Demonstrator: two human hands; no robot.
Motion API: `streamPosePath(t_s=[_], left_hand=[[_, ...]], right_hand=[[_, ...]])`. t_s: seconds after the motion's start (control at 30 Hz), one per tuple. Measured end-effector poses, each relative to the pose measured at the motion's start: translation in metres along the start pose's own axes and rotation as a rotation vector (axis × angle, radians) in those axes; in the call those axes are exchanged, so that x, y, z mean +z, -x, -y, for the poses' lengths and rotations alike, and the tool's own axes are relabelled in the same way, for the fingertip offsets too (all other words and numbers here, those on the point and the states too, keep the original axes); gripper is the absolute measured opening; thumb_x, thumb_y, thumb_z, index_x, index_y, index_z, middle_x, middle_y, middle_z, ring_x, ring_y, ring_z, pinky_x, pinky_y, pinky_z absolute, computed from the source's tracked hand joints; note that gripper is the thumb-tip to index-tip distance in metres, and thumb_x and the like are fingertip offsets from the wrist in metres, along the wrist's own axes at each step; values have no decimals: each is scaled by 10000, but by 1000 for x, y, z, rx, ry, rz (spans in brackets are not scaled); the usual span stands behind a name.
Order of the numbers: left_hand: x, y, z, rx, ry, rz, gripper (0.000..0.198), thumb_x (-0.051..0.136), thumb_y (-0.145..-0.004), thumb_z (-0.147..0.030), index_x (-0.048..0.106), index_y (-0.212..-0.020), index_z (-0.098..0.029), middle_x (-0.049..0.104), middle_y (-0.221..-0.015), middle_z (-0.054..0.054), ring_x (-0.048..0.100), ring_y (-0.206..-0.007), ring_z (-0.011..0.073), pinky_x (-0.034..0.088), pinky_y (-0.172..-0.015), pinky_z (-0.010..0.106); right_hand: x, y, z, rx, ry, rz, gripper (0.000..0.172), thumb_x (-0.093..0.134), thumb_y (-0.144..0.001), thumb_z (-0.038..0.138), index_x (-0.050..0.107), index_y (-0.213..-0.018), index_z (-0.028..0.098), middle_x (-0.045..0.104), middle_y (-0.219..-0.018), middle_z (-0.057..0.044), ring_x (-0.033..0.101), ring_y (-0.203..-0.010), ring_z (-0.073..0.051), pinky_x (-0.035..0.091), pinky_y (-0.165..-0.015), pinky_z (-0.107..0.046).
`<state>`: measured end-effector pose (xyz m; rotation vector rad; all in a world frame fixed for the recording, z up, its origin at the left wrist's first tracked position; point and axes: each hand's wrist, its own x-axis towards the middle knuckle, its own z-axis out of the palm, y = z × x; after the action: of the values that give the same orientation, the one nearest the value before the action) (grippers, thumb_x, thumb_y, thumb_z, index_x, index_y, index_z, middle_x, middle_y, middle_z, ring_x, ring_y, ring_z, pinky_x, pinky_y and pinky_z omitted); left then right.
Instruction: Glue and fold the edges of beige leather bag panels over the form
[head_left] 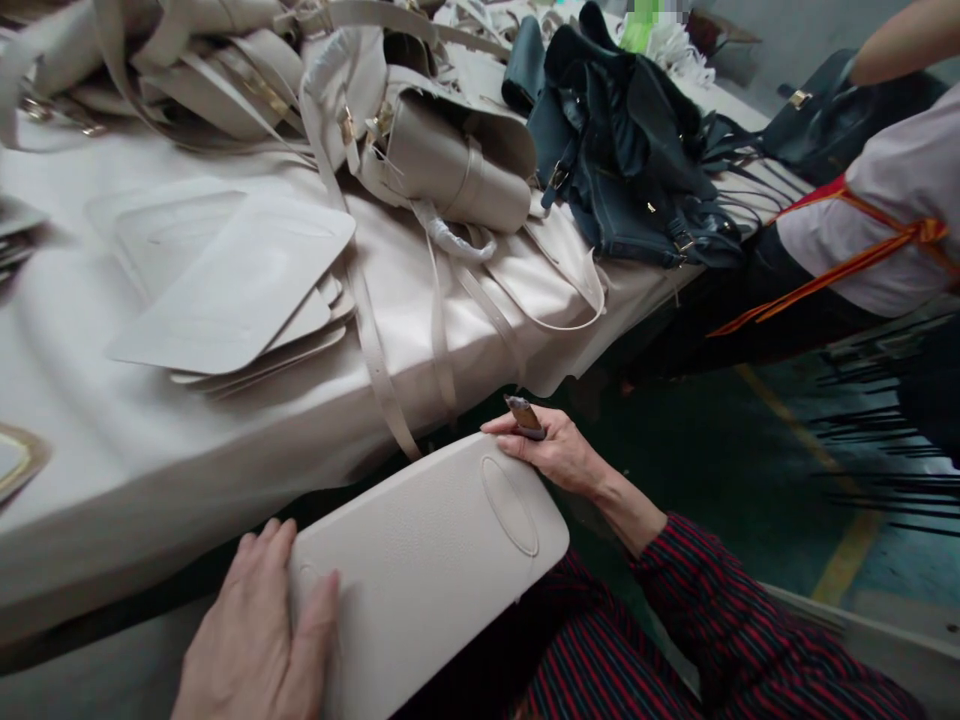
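Note:
A flat beige leather-like bag panel (420, 560) with rounded corners and an oval stitched outline near its right end is held tilted over my lap. My left hand (262, 630) grips its left end, thumb on the face and fingers along the far edge. At the far right corner, my right hand (559, 445) pinches the panel's edge. A short brown tool with a dark, worn tip (526, 416) is tucked in the same hand, pointing up; its exact kind is unclear. Beyond, a stack of similar beige panels (240, 285) lies on the covered table.
The table (300, 440) has a pale glossy cover. Beige bags (457, 150) with hanging straps and dark blue bags (622, 170) are piled along its back. At right stands a person (885, 220) in an orange-tied apron, an arm over a dark bag.

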<state>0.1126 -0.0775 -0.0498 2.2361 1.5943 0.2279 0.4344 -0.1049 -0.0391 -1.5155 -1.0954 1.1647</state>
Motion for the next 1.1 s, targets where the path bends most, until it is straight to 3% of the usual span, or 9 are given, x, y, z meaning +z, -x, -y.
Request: streamPosePath(t_s=[0.1,0.23,0.33,0.43,0.6,0.77,0.87,0.97,1.1], left_hand=[[-2,-1,-11,-22,-140,8,902,220,-842,-685,327,-1403,12,401,-1401,264,332,-1363,386,304,-1125,554],[-5,-6,-20,-6,-119,-4,891,197,-851,-703,386,-1349,11,476,-1247,244,421,-1222,392,377,-1053,539],[-4,-4,-22,24,-107,-48,823,222,-877,-676,385,-1339,-14,465,-1229,227,419,-1196,372,384,-1036,536],[-5,1,-29,20,-97,-79,716,291,-905,-618,395,-1319,-44,464,-1229,205,431,-1169,334,393,-1032,509],[-9,-3,-30,-35,31,-118,641,420,-903,-559,410,-1313,-66,462,-1267,190,434,-1183,313,375,-1053,495],[-2,15,0,-7,751,-113,548,399,-946,-431,330,-1413,-151,415,-1418,150,384,-1336,255,301,-1142,449],[11,50,6,-227,1123,-263,570,447,-936,-421,288,-1435,-196,407,-1442,138,412,-1335,246,356,-1108,438],[22,77,-9,-380,1053,-378,648,588,-866,-440,328,-1412,-208,472,-1327,127,507,-1217,247,433,-1025,424],[26,78,-33,-376,872,-499,502,547,-903,-390,399,-1355,-230,462,-1295,99,457,-1246,227,349,-1094,429]], right_hand=[[-1,-4,-7,8,-68,-8,253,701,-777,326,743,-972,170,695,-941,-45,618,-814,-152,468,-746,-292],[-7,-1,-11,-35,4,43,294,667,-811,356,719,-1017,154,686,-947,-52,611,-819,-154,472,-759,-299],[-4,11,2,-188,333,-57,357,608,-853,315,633,-1163,140,644,-968,-65,584,-818,-159,468,-753,-301],[20,28,24,-388,816,-143,409,568,-849,230,566,-1243,123,599,-1022,-103,571,-838,-187,443,-699,-296],[80,45,37,-619,1257,262,446,563,-890,287,534,-1328,207,655,-879,-50,571,-660,-173,294,-536,-299],[98,43,24,-725,1322,209,419,548,-934,296,538,-1342,200,704,-821,-34,594,-657,-163,274,-584,-303],[97,41,24,-788,1326,191,396,511,-969,345,560,-1325,178,717,-818,-39,605,-654,-157,279,-601,-298],[99,42,25,-839,1342,186,406,502,-976,376,571,-1318,169,720,-814,-42,613,-651,-152,288,-609,-291],[101,42,24,-892,1345,159,392,509,-973,362,590,-1292,148,723,-796,-53,616,-624,-149,301,-604,-287]])
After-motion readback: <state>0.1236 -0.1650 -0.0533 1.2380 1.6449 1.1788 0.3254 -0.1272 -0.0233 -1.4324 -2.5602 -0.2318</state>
